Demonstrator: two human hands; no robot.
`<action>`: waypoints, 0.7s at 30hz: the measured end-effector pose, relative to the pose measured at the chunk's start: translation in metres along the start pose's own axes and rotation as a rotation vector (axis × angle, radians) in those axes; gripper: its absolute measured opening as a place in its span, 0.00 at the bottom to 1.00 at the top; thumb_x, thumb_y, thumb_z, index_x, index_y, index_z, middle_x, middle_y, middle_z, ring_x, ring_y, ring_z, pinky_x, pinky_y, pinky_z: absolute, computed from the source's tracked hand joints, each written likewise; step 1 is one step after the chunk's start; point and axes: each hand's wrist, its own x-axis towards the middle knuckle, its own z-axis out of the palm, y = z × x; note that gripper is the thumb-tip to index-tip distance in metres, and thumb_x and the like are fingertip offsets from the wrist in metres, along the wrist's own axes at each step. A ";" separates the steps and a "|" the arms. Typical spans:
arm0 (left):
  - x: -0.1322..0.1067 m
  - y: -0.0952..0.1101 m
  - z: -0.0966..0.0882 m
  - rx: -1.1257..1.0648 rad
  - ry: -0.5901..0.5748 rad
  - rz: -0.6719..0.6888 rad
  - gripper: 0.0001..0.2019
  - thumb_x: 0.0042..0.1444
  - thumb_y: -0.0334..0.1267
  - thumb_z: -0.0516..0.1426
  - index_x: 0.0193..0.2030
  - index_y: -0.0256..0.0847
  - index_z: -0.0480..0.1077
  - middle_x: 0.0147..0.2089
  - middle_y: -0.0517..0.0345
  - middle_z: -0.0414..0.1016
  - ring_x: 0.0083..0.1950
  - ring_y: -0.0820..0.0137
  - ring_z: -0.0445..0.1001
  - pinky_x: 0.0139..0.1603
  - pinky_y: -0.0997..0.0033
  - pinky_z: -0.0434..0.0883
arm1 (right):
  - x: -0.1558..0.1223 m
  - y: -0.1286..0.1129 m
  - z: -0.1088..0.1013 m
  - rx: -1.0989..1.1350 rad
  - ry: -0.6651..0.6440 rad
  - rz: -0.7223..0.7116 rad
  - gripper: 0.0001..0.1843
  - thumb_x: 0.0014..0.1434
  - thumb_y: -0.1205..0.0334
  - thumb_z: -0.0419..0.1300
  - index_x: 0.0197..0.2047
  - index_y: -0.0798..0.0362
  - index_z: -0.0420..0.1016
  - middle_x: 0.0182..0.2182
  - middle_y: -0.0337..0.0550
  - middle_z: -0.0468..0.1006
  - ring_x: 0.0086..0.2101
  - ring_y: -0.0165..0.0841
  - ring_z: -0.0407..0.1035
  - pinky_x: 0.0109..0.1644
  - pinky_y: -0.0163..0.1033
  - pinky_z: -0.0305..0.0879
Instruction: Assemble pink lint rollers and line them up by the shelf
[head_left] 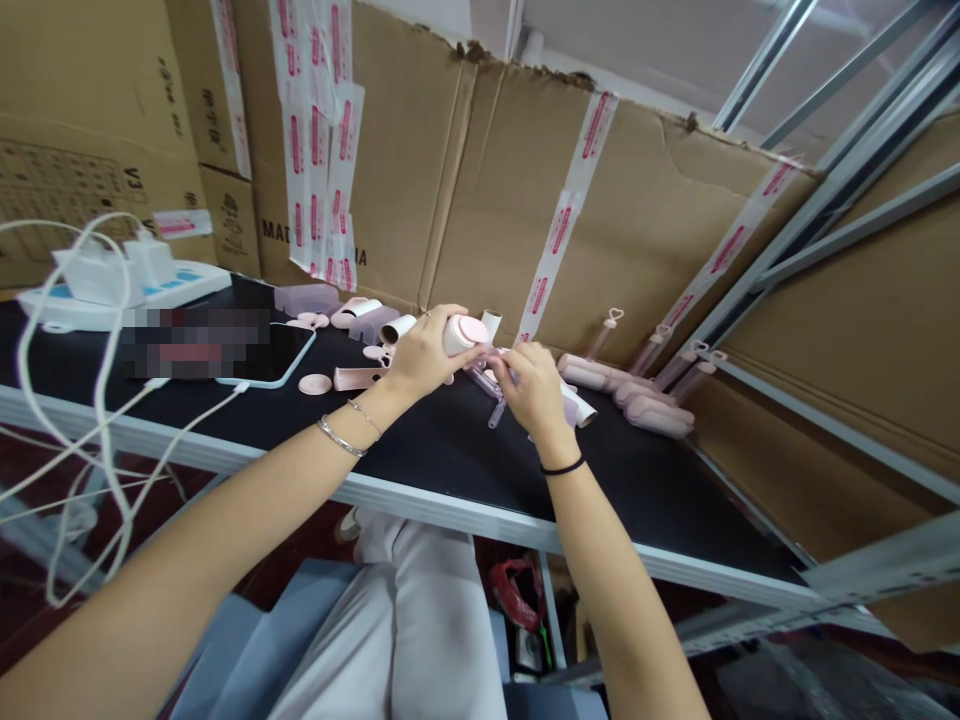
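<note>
My left hand (421, 354) is closed around a lint roller's white roll (453, 338), whose round pink end cap (472, 330) faces up and right. Close beside it, the bent fingers of my right hand (534, 388) pinch a small translucent pinkish part (489, 353) at the roll's near edge; its full shape is hidden. Below the hands, a clear handle piece (496, 412) lies on the black tabletop. Another white roll (582, 408) shows past my right wrist. Left of my left hand lie a pink curved shell (357, 379) and a pink disc (315, 384).
Several pink lint rollers with heart-shaped loops (658, 412) lie at the right. Lilac covers (306, 299) and loose rolls line the back, against a cardboard wall (510, 180). Left are a tablet-like device (279, 355), a power strip (196, 283) and looping white cables (105, 430). A metal post bounds the right.
</note>
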 end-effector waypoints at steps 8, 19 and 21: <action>0.003 -0.012 0.016 -0.578 0.368 -0.415 0.22 0.53 0.60 0.50 0.45 0.46 0.59 0.41 0.57 0.68 0.39 0.72 0.71 0.38 0.72 0.70 | -0.011 -0.028 0.039 0.700 -0.513 0.183 0.28 0.61 0.41 0.44 0.48 0.53 0.70 0.42 0.46 0.77 0.41 0.33 0.71 0.47 0.40 0.65; -0.022 0.001 0.030 -0.435 -0.355 -0.462 0.23 0.38 0.49 0.65 0.38 0.39 0.67 0.36 0.55 0.73 0.37 0.65 0.72 0.38 0.64 0.70 | 0.006 0.003 0.040 1.287 0.206 0.606 0.25 0.48 0.45 0.61 0.44 0.50 0.64 0.41 0.41 0.74 0.39 0.31 0.70 0.42 0.37 0.69; -0.024 0.001 0.031 -0.416 -0.398 -0.488 0.22 0.38 0.49 0.65 0.37 0.38 0.69 0.33 0.55 0.74 0.35 0.65 0.73 0.36 0.65 0.70 | 0.005 0.004 0.040 1.238 0.223 0.587 0.23 0.49 0.47 0.62 0.43 0.51 0.66 0.38 0.40 0.75 0.38 0.31 0.70 0.43 0.37 0.68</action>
